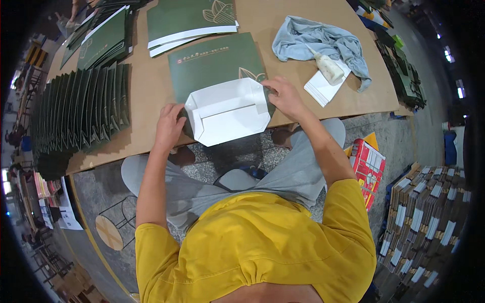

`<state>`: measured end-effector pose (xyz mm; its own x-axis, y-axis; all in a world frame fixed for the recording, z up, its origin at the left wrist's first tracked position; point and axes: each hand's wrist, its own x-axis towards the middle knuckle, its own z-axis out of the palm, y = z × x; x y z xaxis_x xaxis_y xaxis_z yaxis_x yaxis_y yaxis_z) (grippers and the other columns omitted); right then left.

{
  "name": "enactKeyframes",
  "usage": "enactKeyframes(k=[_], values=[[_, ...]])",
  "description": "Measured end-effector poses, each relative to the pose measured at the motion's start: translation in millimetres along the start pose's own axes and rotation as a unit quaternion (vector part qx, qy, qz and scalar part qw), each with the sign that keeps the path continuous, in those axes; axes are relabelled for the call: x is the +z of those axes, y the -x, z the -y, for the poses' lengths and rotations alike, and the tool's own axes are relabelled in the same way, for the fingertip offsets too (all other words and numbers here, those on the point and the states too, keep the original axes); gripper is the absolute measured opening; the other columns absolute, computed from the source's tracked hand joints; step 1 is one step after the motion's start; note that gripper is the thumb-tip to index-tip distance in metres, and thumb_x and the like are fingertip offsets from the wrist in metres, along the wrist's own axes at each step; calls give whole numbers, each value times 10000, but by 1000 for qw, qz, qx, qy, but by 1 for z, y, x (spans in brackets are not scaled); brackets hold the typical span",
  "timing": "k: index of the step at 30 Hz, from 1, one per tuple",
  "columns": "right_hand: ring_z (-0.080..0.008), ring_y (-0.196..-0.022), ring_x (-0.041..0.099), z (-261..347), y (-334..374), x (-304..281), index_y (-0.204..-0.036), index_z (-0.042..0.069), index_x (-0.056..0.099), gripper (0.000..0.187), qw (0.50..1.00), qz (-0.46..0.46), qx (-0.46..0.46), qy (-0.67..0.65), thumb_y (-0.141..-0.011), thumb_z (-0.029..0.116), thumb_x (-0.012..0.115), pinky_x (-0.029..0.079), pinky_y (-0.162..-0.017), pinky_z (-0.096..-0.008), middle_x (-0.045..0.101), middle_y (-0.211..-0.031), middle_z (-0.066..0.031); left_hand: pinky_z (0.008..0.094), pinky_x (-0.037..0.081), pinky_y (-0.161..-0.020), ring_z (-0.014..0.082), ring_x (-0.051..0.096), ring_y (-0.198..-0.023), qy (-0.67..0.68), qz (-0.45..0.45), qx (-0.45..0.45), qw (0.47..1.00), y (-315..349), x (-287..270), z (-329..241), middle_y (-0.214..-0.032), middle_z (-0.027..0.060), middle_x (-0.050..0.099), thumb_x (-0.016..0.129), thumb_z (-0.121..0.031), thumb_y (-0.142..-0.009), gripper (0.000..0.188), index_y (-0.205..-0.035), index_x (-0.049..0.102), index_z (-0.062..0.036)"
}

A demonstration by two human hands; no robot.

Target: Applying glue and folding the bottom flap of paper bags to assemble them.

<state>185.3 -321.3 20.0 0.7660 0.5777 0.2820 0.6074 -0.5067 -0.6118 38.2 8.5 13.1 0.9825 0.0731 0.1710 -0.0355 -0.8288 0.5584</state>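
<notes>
A dark green paper bag (pixel 214 70) with gold line art lies flat at the table's near edge. Its bottom end is spread out, showing white inner flaps (pixel 235 125) in an elongated, many-sided shape that juts over the edge. My left hand (pixel 169 125) is closed on the left side of this opened end. On the opposite side, my right hand (pixel 285 97) grips the right corner between thumb and fingers. Right of the bag, a white squeeze bottle (pixel 329 69) with a thin nozzle rests on a stack of white cards (pixel 319 88).
A light blue cloth (pixel 323 38) lies crumpled behind the bottle. More flat green bags (pixel 189 20) are stacked farther back. A row of folded green bags (pixel 81 108) stands at the left, near other bags (pixel 106 40). Another person's hand (pixel 73 17) shows far left.
</notes>
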Motion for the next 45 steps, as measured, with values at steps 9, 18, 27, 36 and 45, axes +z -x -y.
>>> enactKeyframes(k=[9,18,27,36,45], values=[[-292,-999,495,-3,29,-4,-1109,29,564,382,972,103,-160,135,-727,45,553,430,-835,-389,533,-1092,-116,391,412,-930,309,461,-1100,-230,74,179,954,31,8,-12,-1180,133,484,579,-19,-689,482,-1164,510,20],[-299,-1103,442,15,46,-1,-1218,35,493,548,960,98,-155,211,-748,266,656,392,-895,-404,462,-1261,-127,392,408,-939,321,453,-1110,-205,23,143,968,43,15,-26,-1208,157,490,710,-235,-713,587,-1192,504,33],[-271,-891,511,17,24,23,-870,52,617,282,994,-35,-39,95,-772,311,673,430,-789,-381,585,-924,-68,391,426,-745,300,485,-795,-60,-156,-5,986,14,36,-41,-824,132,543,718,-247,-712,266,-687,610,-5],[-271,-854,506,35,22,22,-833,50,585,378,989,-34,-19,140,-695,365,742,418,-751,-374,556,-867,-74,418,431,-755,324,491,-803,-114,-132,-51,983,9,38,-46,-812,150,548,686,-319,-696,339,-701,611,11],[-277,-894,487,48,11,33,-820,58,554,506,971,1,122,205,-644,497,738,384,-775,-405,528,-870,-74,431,438,-763,340,508,-839,-167,-84,-122,975,-2,40,-59,-836,173,555,719,-343,-653,406,-779,594,22]])
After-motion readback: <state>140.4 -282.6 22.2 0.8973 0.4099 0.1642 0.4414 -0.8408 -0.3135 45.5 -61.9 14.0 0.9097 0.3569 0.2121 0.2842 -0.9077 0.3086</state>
